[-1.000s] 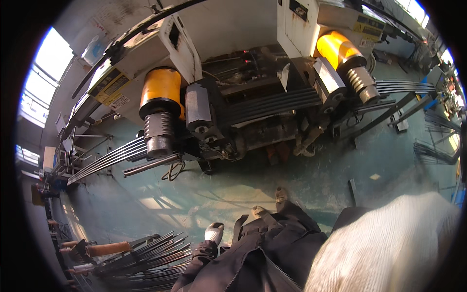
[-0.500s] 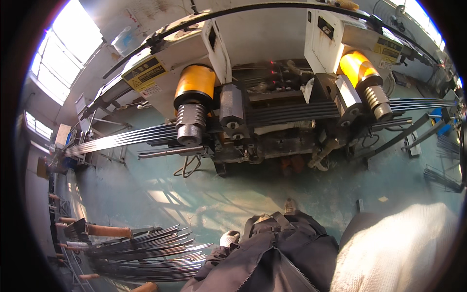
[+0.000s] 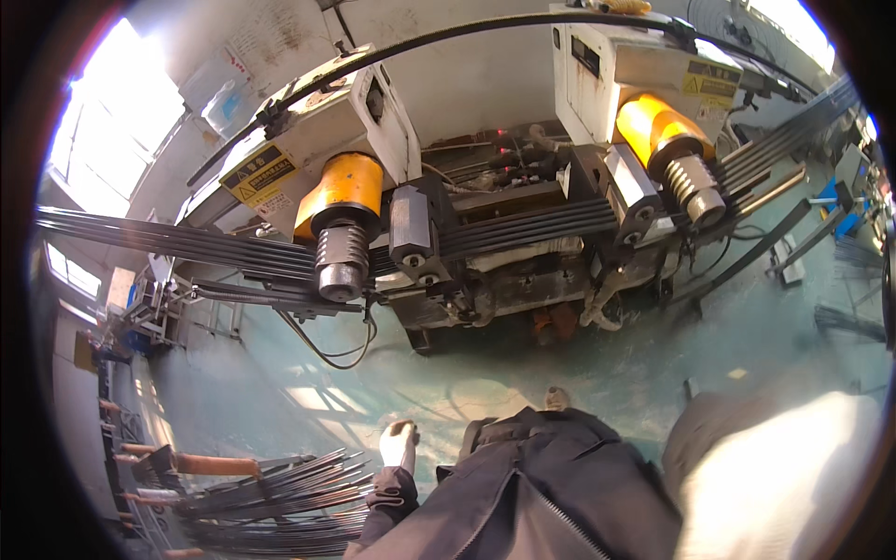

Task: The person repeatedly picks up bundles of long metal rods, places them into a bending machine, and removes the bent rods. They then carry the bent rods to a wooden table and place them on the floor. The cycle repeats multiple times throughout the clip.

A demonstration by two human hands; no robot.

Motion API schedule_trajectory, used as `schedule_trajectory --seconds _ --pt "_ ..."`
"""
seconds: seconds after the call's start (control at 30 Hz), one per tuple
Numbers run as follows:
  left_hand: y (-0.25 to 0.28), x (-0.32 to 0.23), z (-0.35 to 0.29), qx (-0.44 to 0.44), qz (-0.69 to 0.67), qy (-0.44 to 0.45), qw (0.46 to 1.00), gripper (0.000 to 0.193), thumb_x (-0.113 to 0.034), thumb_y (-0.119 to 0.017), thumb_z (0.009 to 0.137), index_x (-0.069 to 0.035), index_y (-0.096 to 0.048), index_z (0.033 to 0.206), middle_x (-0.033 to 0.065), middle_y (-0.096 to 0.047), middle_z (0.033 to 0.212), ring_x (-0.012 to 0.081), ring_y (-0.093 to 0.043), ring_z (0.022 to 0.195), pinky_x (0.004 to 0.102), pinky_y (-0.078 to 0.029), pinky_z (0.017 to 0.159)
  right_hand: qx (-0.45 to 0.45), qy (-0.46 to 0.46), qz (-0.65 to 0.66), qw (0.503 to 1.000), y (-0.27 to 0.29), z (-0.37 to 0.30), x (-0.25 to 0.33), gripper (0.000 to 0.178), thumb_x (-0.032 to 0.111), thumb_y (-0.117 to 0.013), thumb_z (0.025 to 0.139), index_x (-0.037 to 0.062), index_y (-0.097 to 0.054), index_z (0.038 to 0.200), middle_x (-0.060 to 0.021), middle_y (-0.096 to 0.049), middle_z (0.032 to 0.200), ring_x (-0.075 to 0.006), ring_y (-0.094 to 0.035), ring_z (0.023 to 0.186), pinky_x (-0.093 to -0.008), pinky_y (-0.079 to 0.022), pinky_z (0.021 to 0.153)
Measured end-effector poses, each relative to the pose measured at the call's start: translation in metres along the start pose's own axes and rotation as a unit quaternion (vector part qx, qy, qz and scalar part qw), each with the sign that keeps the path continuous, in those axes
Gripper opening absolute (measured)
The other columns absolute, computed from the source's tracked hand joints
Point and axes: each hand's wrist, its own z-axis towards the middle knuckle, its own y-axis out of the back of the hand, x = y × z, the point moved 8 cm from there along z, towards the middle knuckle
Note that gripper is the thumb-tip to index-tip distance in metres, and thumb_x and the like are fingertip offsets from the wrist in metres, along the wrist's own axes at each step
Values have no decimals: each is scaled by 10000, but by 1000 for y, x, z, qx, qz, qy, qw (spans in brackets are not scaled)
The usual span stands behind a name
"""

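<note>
My left hand (image 3: pixel 399 444), in a white glove, is raised beside my jacket with its fingers curled in, and nothing shows in it. It is nearest to a stack of thin metal rods (image 3: pixel 299 495) on a rack at lower left, apart from them. At lower right, my right hand (image 3: pixel 779 476) is a large, blurred white-gloved shape close to the camera; its fingers cannot be made out. Ahead stands a bending machine (image 3: pixel 523 285) with several dark rods (image 3: pixel 523 229) lying across it. The rods' left and right ends angle upward past two orange cylinders (image 3: pixel 353 184) with ribbed steel rollers (image 3: pixel 343 261).
A black hose (image 3: pixel 485 23) arches over the white machine housings (image 3: pixel 579 84). Cables (image 3: pixel 345 357) hang beneath the left roller. Orange-brown padded rack arms (image 3: pixel 217 466) stick out at left. More rods (image 3: pixel 849 323) lie at far right. The green floor (image 3: pixel 448 373) separates me from the machine.
Both ends of the rods in the machine have swung upward, bending around the rollers. My left hand has moved forward and left, away from my body. My right hand has shifted slightly and blurred.
</note>
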Motion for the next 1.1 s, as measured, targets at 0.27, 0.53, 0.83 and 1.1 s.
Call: schedule_trajectory --seconds 0.27,0.53,0.83,1.1 --pt "102 -309 -9 -160 -94 -349 919 136 -173 -741 1106 -53 -757 1169 17 -724 1063 129 -643 932 294 -542 858 -251 92 -568 778 115 76 -26 172 144 -785 1066 -2 -815 1152 -126 -821 1085 -221 -787 899 -349 -633 807" --pt "103 -611 -99 -149 -2 -632 760 462 -176 -520 1219 42 -572 1622 175 -693 1487 266 -657 1416 413 -529 1245 -290 -62 -334 895 207 218 -170 523 134 -870 1008 -67 -675 1450 -134 -821 1241 -183 -770 1110 -313 -618 979" --pt "-28 -758 -127 -318 390 -695 513 640 47 -557 1107 -28 -438 1731 236 -689 1534 319 -673 1446 379 -576 1204 -143 -118 -232 955 147 325 -203 928 637 -839 967 -43 -632 1563 -310 -671 1550 -404 -609 1492 -471 -459 1253" --pt "-63 -785 -73 -28 3 -500 866 391 -364 -698 1140 -38 -803 1328 47 -792 1108 122 -751 931 282 -611 829 -196 -205 -109 953 122 350 -259 338 354 -759 1073 22 -818 1050 -83 -821 875 -156 -779 699 -325 -657 669"
